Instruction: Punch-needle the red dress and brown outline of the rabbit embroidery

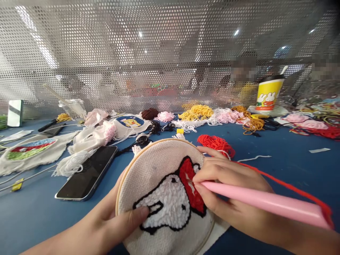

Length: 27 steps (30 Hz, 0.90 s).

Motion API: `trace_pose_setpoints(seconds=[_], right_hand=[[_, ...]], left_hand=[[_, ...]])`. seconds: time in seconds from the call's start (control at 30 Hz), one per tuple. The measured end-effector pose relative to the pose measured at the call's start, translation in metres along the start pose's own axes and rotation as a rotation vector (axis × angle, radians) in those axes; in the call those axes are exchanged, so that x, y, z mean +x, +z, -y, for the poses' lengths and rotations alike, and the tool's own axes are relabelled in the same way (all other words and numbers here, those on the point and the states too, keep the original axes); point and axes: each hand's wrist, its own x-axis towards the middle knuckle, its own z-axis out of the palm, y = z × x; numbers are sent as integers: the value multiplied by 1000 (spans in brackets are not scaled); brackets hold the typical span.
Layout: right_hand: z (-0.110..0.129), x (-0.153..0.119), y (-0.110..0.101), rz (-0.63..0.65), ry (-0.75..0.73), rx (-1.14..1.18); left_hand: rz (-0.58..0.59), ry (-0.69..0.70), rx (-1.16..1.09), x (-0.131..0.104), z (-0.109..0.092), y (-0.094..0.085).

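A round wooden hoop [148,147] with cream cloth is tilted up at the lower middle. On its cloth is a white rabbit head [170,198] outlined in black, beside a red patch [187,170] with a narrow unfilled gap. My left hand [117,216] grips the hoop's left side, thumb on the rabbit's ear, other fingers hidden behind. In my right hand [225,184] is a pink punch needle [265,200], pinched near its tip, which meets the red patch. Red yarn [287,184] runs from the pen's back end toward a red yarn bundle [216,143] behind the hoop.
A black phone [87,173] lies left of the hoop, near a second embroidered cloth [32,152]. Behind are a blue round embroidery [130,122], yellow yarn [196,112] and a yellow cup [269,92]. A perforated metal screen [159,46] stands along the blue table's [265,141] back.
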Motion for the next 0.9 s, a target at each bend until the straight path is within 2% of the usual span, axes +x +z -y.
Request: trace_pose_setpoints(seconds=[0.2,0.3,0.37,0.47,0.53,0.63,0.77,0.9], right_hand=[[-4,-4,11,-13,6,-25],[-9,-7,15,59,-54,-101],[-11,-8,16,90,-111,-209],[-12,-8,19,-9,-163,-373],[-13,-7,21,-105,-160,-435],[-18,-6,25,-175,-132,-383],[-21,-7,25,-138,-70,-242],[-16,-5,19,-149,-143,-192]], left_hand=[[-6,3,-18,-1,-3,3],[-12,9,-8,1,-3,2],[-61,68,15,3,-2,2],[-152,191,33,9,-1,2],[-166,224,16,12,1,3],[-154,185,3,14,5,7],[-207,197,71,15,6,8],[-303,265,207,16,3,1]])
